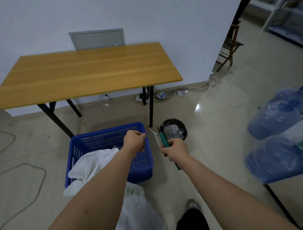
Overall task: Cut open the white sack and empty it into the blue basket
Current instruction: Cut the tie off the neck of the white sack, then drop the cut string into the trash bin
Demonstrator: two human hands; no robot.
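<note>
Sack point(90, 165) lies in the near-left part of the basket point(142, 167), white, crumpled, its lower end spilling over the near rim toward the floor. Long axis runs roughly from near-left to far-right, w/ the frayed open end pointing up toward the basket's middle. One sack, one basket. Basket is blue, perforated walls, sits on the floor just in front of the desk point(86, 72); apart from the sack, the rest of its inside looks bare where visible. A second white bag point(137, 212) w/ green print lies on the floor near the basket's near edge, under the left forearm.

Left hand point(134, 140) hovers over the basket's far-right part, fingers curled into a loose fist; can't tell if it pinches anything. Right hand point(175, 150) is right of the basket, curled round a green-handled cutter point(164, 140), blade end pointing up and away toward the bin point(174, 129), handle end sticking out below the wrist. The same hand pinches a thin white strip point(155, 137), which angles up-left. One cutter, one strip.

Bin: small, round, black, on the floor by the desk's right leg, holding clear and whitish scraps. Far right: two big blue water jugs point(275, 114), wrapped in clear plastic, lying on their sides. A power strip point(143, 97) w/ cables sits under the desk by the wall.
</note>
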